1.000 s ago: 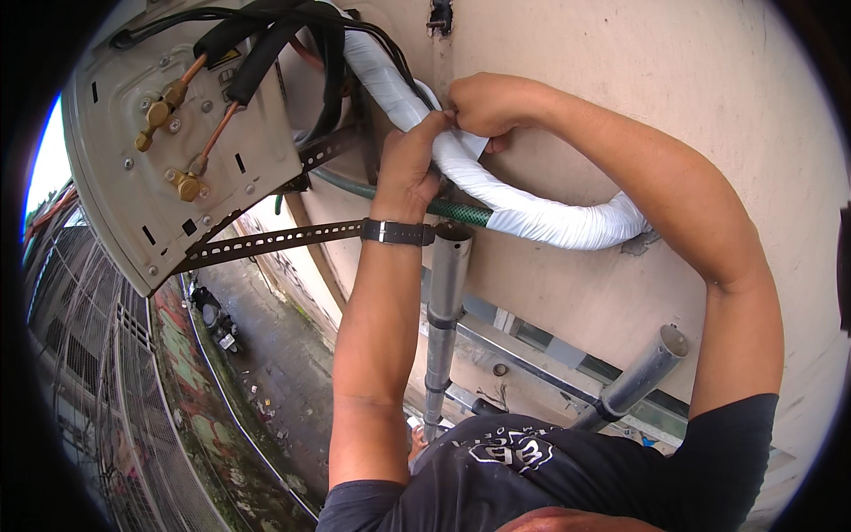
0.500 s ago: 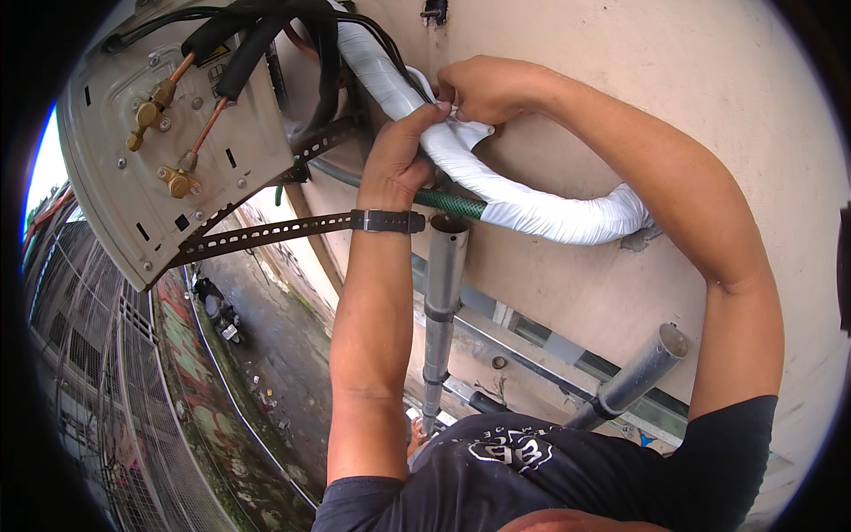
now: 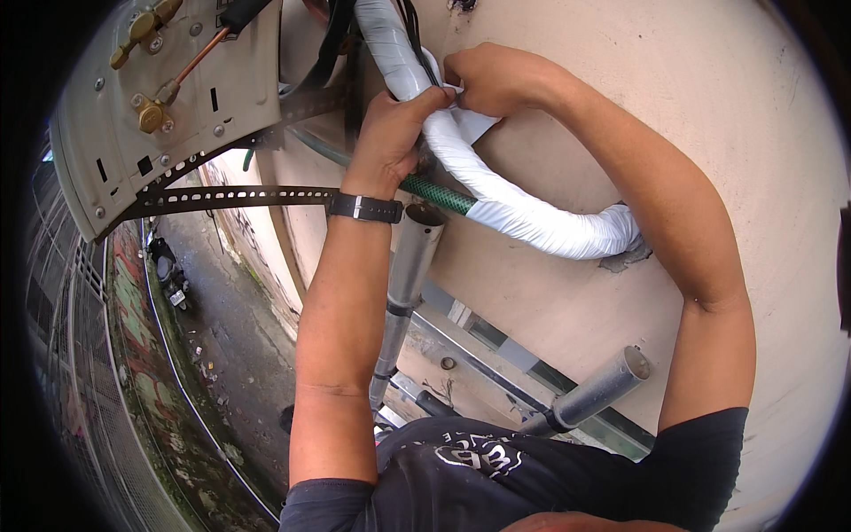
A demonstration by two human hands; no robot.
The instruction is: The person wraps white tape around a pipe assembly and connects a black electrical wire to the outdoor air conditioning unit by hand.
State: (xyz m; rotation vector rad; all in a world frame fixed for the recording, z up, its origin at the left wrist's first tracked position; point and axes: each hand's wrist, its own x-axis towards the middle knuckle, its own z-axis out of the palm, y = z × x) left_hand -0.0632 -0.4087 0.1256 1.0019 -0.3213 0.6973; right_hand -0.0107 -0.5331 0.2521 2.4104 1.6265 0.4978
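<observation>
A bundle of pipes wrapped in white tape curves from the wall up to the upper middle. My left hand is closed around it, thumb pressed on the wrap and the other fingers partly hidden behind. Against the far side of the bundle, my right hand is closed with its fingertips pinching the white wrapping tape, meeting my left thumb. A loose flap of that tape stands out below my right fingers. The green braided hose comes out of the wrap below my left hand. Thin black cables run along the bundle above.
At upper left is the metal outdoor unit with a brass valve and a copper pipe. A perforated bracket extends beneath it. Two open-ended metal poles rise below my arms. Far down lies an alley with a parked motorbike.
The view has shifted, so the outdoor unit sits further left and higher. The loose tape flap looks wider under my right hand. Both hands keep nearly the same place on the bundle.
</observation>
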